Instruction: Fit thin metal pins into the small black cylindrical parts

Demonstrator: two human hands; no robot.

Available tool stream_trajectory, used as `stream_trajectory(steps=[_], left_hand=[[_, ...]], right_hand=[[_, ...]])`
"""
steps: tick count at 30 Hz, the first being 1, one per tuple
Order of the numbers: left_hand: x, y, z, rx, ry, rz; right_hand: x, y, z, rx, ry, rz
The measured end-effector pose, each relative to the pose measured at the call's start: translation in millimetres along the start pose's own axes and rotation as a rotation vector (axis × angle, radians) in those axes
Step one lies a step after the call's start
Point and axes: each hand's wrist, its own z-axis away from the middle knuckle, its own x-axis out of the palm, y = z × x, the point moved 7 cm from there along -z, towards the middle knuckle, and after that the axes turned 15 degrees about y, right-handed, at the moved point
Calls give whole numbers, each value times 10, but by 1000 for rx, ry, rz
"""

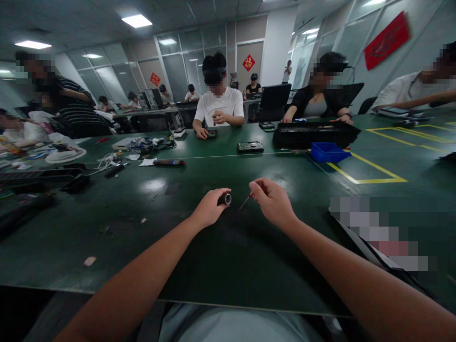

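Observation:
My left hand (210,207) is closed around a dark cylindrical part (227,198), whose round metallic-rimmed end faces right and toward me. Opposite it, my right hand (269,194) pinches the red handle of a thin screwdriver (244,202). The shaft points down and left, and its tip is a short way from the cylinder, apart from it. Both hands are just above the green tabletop (228,266). The fingers of my left hand partly cover the cylinder's body.
Beyond my hands lie a hard drive (250,147), a pen-shaped tool (169,163), a blue bin (329,152) and a long black casing (317,134). Cables and parts (149,144) pile up at left. A blurred sheet (381,237) lies at right. Co-workers sit across the table.

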Motion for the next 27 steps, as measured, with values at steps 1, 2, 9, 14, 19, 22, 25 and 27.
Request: stream_trajectory(steps=[1, 2, 9, 14, 19, 22, 25, 27], left_hand=[[-21, 1, -3, -7, 13, -1], [-37, 11, -4, -1, 18, 1], [-82, 51, 5, 36, 47, 34], [-67, 44, 13, 35, 32, 32], [-73, 25, 9, 34, 47, 29], [-86, 25, 8, 40, 65, 30], [-89, 24, 11, 38, 66, 18], [-89, 25, 12, 40, 64, 11]], right_hand=[[-2, 16, -5, 27, 10, -70], [-6, 28, -12, 49, 24, -140], [18, 41, -24, 105, 16, -266], [33, 47, -3, 80, 35, -215], [15, 12, 2, 59, 26, -155], [-26, -30, 1, 9, 28, -1], [-70, -61, -3, -43, 64, 128], [-75, -75, -2, -67, 69, 149]])
